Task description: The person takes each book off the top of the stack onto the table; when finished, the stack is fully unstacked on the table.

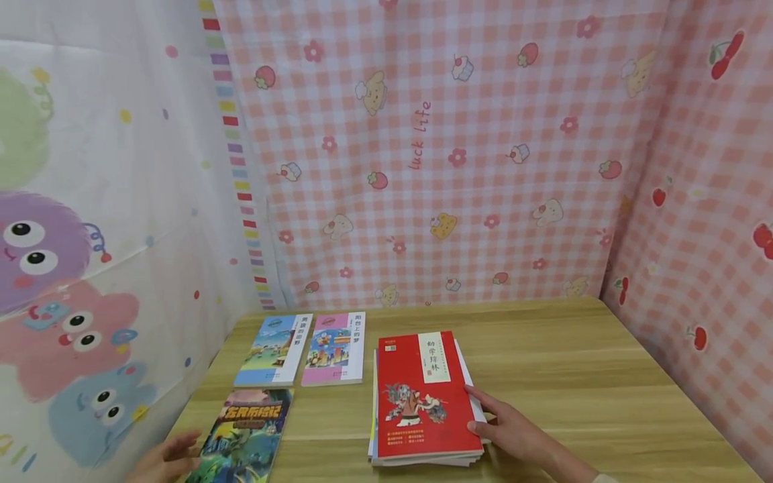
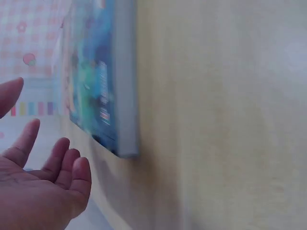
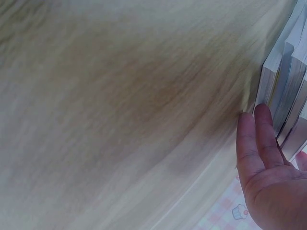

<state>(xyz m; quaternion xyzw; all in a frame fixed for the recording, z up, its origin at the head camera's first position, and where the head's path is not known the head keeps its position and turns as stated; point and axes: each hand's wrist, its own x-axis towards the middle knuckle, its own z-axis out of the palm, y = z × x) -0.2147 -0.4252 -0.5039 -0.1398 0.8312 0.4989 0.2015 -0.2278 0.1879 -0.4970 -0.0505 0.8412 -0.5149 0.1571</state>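
A stack of books topped by a red book (image 1: 417, 402) with a white title panel lies at the middle front of the table. Along its right side rests my right hand (image 1: 513, 429), fingertips at the edge of the pile. In the right wrist view straight fingers (image 3: 264, 134) touch the page edges of the stacked books (image 3: 283, 76). My left hand (image 1: 166, 459) is just left of a colourful comic-style book (image 1: 244, 436) at the front left. Seen from the left wrist, its loosely bent fingers (image 2: 57, 160) hold nothing, apart from that book (image 2: 100, 72).
Behind the comic-style book, a blue-covered book (image 1: 272, 352) and a pink-covered book (image 1: 332, 352) lie side by side. The wooden table (image 1: 574, 376) meets a pink checked curtain (image 1: 447, 188) at the back. Cloths hang on both sides.
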